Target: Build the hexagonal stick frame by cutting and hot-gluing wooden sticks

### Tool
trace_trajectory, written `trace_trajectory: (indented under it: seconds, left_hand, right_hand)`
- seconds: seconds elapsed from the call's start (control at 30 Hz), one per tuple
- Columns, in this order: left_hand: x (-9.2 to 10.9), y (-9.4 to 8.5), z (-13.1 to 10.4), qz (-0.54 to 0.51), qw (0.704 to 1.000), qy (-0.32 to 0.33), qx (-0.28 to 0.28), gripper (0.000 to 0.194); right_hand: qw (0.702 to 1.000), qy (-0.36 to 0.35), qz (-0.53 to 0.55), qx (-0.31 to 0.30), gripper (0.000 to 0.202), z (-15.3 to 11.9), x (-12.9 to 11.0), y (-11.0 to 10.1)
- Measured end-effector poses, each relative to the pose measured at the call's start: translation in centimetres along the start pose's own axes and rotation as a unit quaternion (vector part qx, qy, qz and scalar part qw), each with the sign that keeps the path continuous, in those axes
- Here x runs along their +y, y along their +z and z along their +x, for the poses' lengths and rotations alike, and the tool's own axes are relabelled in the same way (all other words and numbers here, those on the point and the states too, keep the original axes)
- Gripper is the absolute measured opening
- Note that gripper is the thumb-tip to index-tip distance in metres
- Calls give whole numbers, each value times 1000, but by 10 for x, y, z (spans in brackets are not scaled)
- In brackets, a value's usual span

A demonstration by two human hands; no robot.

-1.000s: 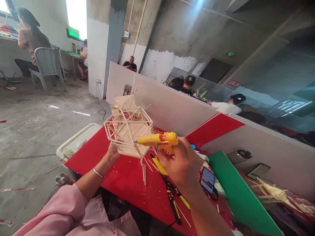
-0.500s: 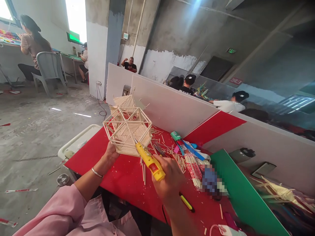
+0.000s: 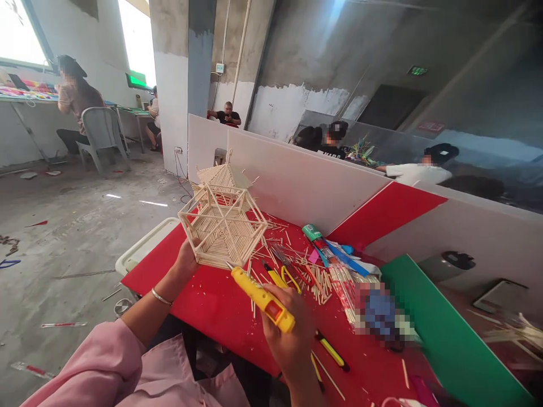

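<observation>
Left sleeve (image 3: 97,356): pink, loose, creased, ending on forearm. 1 silvery bangle (image 3: 162,297), left wrist. Garment front (image 3: 186,376): pink, pointed flaps.

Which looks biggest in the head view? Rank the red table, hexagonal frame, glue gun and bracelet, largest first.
1. Red table
2. Hexagonal frame
3. Glue gun, partly covered by the right hand
4. Bracelet

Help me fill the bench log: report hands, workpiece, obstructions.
Left hand holding hexagonal pale-wood stick frame. Right hand gripping yellow plastic glue gun, nozzle by frame's near edge. Loose pale wooden sticks on red tabletop, none blocking nozzle.
</observation>
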State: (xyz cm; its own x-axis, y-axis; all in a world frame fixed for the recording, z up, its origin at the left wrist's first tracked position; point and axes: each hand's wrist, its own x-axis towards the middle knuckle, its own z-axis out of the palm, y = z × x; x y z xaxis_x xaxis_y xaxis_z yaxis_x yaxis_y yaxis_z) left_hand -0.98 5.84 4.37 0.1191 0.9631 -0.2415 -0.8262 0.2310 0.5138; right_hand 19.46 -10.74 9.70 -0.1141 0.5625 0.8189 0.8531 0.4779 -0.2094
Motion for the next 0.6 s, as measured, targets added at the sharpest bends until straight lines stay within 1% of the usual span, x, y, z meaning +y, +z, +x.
trace_trajectory:
  seconds: [0.1,0.17,0.23,0.33,0.43,0.6]
  left_hand:
    - [6,2,-7,27,998,48,-26,43]
    - [9,5,-14,53,995,66,-45,43]
    - [12,8,-21,76,993,73,-53,43]
    - [15,11,-31,97,991,81,-52,41]
    - [16,12,-37,102,990,90,-48,37]
    - [16,6,-41,132,981,127,-68,35]
  right_hand:
    - [996,76,29,30,14,-15,8,2]
    - [991,122,27,39,16,-20,13,3]
    - [988,149,32,25,19,-21,16,2]
    - [979,182,91,-6,22,-16,12,-4]
    - [961,229,153,-7,24,-15,7,-10]
    - [917,343,197,51,31,-35,12,-17]
